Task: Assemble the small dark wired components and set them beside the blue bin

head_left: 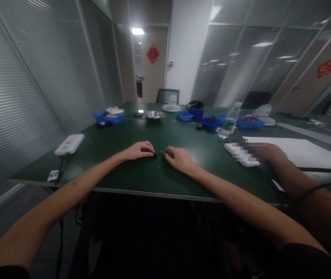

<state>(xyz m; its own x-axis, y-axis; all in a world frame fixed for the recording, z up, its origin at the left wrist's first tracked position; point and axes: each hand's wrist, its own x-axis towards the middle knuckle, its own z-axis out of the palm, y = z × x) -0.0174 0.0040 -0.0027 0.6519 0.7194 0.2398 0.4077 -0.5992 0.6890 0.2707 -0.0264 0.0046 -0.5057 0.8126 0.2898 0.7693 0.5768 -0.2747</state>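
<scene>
Most of the space is taken up by a green tabletop (115,176). A white sheet (307,152) is laid flat at the right; beside it another person's hand (270,154) is held over a white device, details pixelated. At far left, a blue tray (112,119) is filled with pale crumpled stuff. A clear bottle (229,123) is stood right of centre, a steel bowl (155,118) set farther back. A white box (70,144) with a dark cable is placed near the left edge. Both wearer's hands are rested mid-tabletop, a small gap left between. Left hand (138,150): curled narrow, a small black piece (155,155) pinched at the fingertips. Right hand (180,159): closed round a dark rounded piece (169,154), a thin sliver (162,151) pointed leftward from it; exact identities can't be told.
</scene>
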